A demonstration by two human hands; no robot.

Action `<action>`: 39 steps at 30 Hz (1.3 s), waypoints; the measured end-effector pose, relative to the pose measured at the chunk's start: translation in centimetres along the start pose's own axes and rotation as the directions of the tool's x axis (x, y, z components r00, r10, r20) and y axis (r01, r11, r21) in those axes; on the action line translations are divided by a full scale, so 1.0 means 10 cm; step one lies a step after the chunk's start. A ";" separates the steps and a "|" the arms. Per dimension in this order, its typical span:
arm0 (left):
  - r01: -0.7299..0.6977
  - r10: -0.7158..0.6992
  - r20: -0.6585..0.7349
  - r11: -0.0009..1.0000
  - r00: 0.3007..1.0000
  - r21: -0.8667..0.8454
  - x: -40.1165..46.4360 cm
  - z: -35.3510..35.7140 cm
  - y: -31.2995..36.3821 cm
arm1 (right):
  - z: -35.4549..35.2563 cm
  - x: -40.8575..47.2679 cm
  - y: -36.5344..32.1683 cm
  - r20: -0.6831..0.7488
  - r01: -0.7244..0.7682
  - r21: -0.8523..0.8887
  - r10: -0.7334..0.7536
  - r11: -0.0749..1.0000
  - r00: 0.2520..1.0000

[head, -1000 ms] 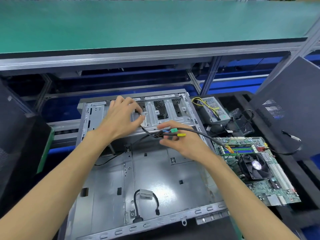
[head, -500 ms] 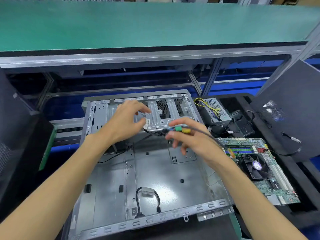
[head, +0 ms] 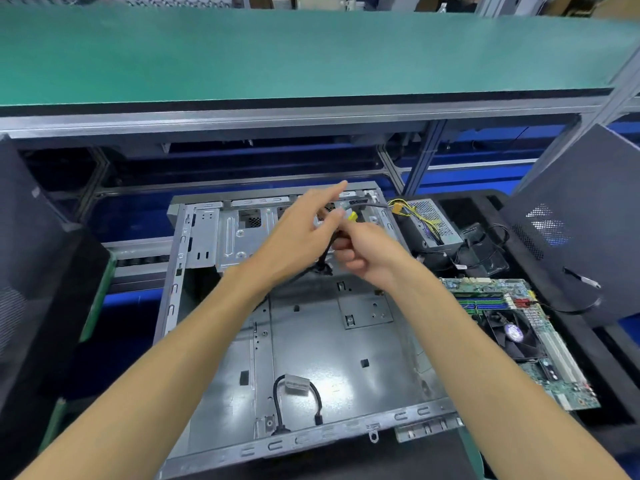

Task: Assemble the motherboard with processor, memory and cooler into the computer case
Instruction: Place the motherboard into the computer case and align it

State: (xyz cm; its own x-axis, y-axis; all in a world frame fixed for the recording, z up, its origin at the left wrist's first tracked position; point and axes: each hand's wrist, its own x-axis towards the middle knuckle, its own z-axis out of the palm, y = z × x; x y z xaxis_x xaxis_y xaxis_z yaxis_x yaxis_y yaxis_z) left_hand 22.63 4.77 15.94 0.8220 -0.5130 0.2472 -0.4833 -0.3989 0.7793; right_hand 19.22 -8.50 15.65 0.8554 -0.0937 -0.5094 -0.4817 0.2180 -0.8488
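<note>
Green-topped bench [head: 277, 53] behind open case [head: 332, 344]; right hand [head: 367, 251] pinching cable bundle [head: 323, 261], left hand [head: 298, 233] released, fingers extended.

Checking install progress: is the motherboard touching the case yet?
Apart. Head view shows the motherboard lying to the right of the case, outside its right wall, on the black tray.

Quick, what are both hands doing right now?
Left hand: open, fingers straight, holding nothing.
Right hand: closed around the thin black cable with the yellow plug.
</note>
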 end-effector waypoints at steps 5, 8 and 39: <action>0.073 -0.063 -0.047 0.970 0.997 0.233 0.19 0.07 0.04 | 0.09 0.03 0.02 0.134 -0.060 0.010 0.058 0.998 0.989; 0.114 -0.107 -0.043 0.971 0.993 0.212 0.20 0.07 0.02 | 0.08 0.04 0.01 0.143 -0.070 0.053 0.061 0.996 0.988; 0.103 -0.131 -0.054 0.926 0.990 -0.364 0.13 0.02 0.05 | -0.62 -0.18 0.04 -0.264 0.355 -0.413 -0.484 0.838 0.834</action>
State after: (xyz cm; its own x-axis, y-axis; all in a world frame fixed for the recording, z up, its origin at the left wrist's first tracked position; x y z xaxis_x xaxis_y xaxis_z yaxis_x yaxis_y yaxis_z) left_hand 23.43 3.70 16.55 0.8934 -0.4143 0.1736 -0.2530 -0.1449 0.9565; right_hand 16.33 -14.22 15.32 0.8965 -0.4400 -0.0518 -0.1787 -0.2521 -0.9511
